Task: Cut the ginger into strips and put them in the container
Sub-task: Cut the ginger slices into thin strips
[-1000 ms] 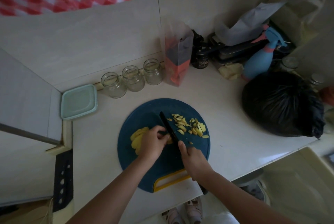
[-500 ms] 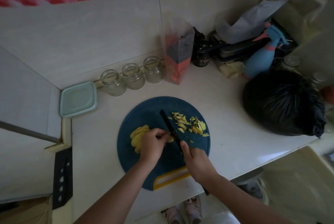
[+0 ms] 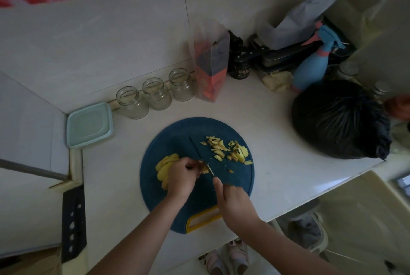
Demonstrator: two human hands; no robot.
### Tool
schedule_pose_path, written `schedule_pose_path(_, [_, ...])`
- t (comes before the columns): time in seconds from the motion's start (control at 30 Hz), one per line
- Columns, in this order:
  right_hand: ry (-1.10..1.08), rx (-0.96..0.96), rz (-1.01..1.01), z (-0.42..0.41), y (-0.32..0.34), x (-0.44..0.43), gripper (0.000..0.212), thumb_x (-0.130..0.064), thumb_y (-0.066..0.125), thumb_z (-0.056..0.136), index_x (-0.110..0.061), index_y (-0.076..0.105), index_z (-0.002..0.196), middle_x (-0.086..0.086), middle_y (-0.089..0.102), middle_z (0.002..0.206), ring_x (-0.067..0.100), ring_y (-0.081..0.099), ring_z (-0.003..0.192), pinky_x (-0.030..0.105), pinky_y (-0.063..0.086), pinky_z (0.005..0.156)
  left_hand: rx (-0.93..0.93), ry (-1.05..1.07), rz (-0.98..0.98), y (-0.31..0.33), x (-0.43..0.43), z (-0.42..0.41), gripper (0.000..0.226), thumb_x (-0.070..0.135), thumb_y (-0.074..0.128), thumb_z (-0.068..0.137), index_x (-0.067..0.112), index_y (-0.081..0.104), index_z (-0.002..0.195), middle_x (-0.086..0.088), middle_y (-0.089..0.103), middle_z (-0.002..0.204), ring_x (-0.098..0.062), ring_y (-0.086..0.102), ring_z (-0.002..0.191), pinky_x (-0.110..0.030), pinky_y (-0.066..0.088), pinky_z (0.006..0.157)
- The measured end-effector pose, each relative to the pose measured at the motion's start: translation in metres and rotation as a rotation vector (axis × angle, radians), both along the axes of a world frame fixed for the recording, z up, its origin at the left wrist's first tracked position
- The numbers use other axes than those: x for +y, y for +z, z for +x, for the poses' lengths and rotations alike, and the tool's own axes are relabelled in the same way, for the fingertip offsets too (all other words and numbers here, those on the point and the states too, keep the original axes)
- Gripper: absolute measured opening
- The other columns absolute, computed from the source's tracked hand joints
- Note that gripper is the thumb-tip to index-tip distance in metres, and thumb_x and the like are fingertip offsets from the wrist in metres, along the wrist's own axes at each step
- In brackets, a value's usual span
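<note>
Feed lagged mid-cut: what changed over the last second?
Little: the right hand drew the knife slightly back toward the person, blade still at the ginger piece the left hand pins. Cut strips, uncut slices, cutting board and lidded container stayed put.

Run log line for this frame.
phase: cutting | left hand: holds ginger piece | right hand: grips knife | strips: on cutting board | container: back left

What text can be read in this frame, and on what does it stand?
No text can be read in full.
Dark jar: pale label print, too blurred to read.
Glass jars: faint marks near the rims, too small to read.
Carton: red and dark print, no legible words.
</note>
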State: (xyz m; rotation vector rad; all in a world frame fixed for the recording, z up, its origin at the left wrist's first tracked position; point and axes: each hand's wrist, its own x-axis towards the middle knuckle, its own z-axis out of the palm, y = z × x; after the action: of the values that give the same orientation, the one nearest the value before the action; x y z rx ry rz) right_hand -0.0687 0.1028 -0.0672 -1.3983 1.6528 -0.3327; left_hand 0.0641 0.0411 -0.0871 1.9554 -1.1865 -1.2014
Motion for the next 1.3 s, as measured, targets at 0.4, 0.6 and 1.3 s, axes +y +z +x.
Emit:
schedule_pose_path(0.4, [-0.007,0.008,0.064,0.009,0.003,-0.004,0.056,-0.053,0.020,0.099,-0.018,0.041,0.060,-0.002,0.040,0.055,0.011,0.039,0.049,0.033,0.042,0.063,-0.011,-0.004,-0.007,-0.006,0.001,0.002,0.020,0.007,0.064,0.085,0.021,0.065,0.071,-0.002,0.069,0.070,-0.020,0.067,0.071,-0.047,0.056,0.076])
schedule_pose_path(0.6, [0.009,0.015,0.073,0.011,0.002,-0.009,0.058,-0.053,0.019,0.099,-0.018,0.041,0.058,-0.001,0.040,0.054,0.012,0.037,0.047,0.035,0.044,0.064,-0.017,-0.002,-0.008,-0.002,0.001,0.001,0.025,0.007,0.065,0.085,0.025,0.064,0.067,-0.001,0.069,0.069,-0.020,0.067,0.071,-0.046,0.056,0.075])
schedule_pose_path(1.3, [-0.102,0.047,0.118,0.029,-0.014,-0.021,0.060,-0.056,0.018,0.098,-0.017,0.049,0.064,0.004,0.055,0.068,0.024,0.062,0.074,0.038,0.051,0.071,-0.088,-0.044,-0.084,-0.009,0.003,0.004,0.013,0.011,0.064,0.087,0.017,0.071,0.078,0.009,0.068,0.072,-0.005,0.064,0.069,-0.025,0.054,0.067])
